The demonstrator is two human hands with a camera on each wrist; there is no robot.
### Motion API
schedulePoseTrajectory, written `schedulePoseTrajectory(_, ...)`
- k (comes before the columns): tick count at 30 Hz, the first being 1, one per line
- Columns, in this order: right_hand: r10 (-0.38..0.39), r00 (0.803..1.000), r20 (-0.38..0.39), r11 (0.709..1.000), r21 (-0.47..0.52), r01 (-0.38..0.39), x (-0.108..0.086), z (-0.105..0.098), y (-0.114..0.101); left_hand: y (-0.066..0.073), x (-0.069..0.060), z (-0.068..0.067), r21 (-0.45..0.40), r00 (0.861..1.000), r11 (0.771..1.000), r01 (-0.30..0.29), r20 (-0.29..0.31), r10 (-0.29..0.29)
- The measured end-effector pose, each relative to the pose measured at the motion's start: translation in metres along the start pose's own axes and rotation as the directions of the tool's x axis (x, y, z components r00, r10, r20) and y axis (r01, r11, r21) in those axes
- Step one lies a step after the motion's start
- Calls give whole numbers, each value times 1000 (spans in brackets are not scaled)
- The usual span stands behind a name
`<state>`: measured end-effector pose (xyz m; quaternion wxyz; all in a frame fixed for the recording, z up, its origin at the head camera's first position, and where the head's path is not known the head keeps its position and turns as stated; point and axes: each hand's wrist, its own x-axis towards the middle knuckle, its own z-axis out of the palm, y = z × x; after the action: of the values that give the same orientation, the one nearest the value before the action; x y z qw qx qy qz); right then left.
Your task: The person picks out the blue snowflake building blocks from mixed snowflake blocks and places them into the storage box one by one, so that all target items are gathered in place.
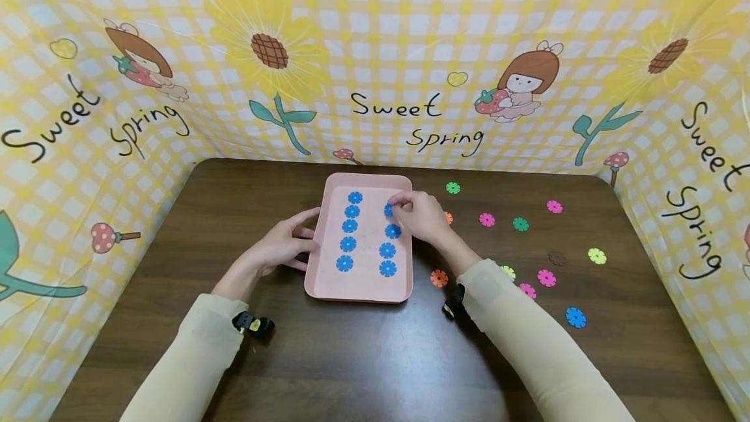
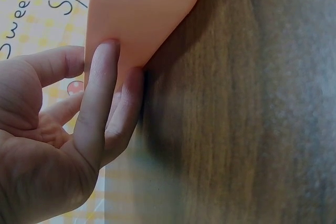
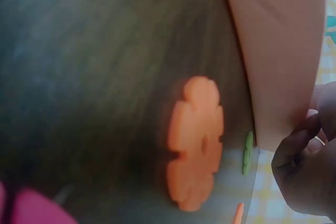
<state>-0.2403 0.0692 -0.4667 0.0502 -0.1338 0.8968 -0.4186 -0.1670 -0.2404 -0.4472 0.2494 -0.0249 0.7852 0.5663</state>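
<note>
A shallow pink tray (image 1: 359,288) stands on the table, with blue notched flower-shaped discs (image 1: 344,263) lying in two columns inside it. My left hand (image 1: 278,247) is at the tray's left side; in the left wrist view its extended fingers (image 2: 100,93) touch the outer wall. Over the tray's right edge reaches my right hand (image 1: 424,215), pinching a blue disc (image 1: 388,210) at the upper end of the right column. That disc is partly covered by the fingertips. Only part of the right hand (image 3: 310,161) shows in the right wrist view, where the tray wall hides its fingertips.
Right of the tray lie several loose discs: an orange disc (image 1: 439,279), a pink disc (image 1: 547,278), a green disc (image 1: 520,224), a brown disc (image 1: 556,258) and a blue disc (image 1: 576,317) among them. A checked yellow cloth (image 1: 387,51) walls the table's back and sides.
</note>
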Motion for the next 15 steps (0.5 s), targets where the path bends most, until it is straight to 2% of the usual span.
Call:
schedulePoseTrajectory(7, 19, 1000, 7, 991, -134, -18, 1, 2, -5, 0, 1, 0, 0, 1000, 1000, 7, -3, -7)
schedulePoseTrajectory(15, -16, 1000, -20, 975, -220, 11, -1, -5, -6, 0, 1, 0, -3, 1000, 1000, 7, -4, -7)
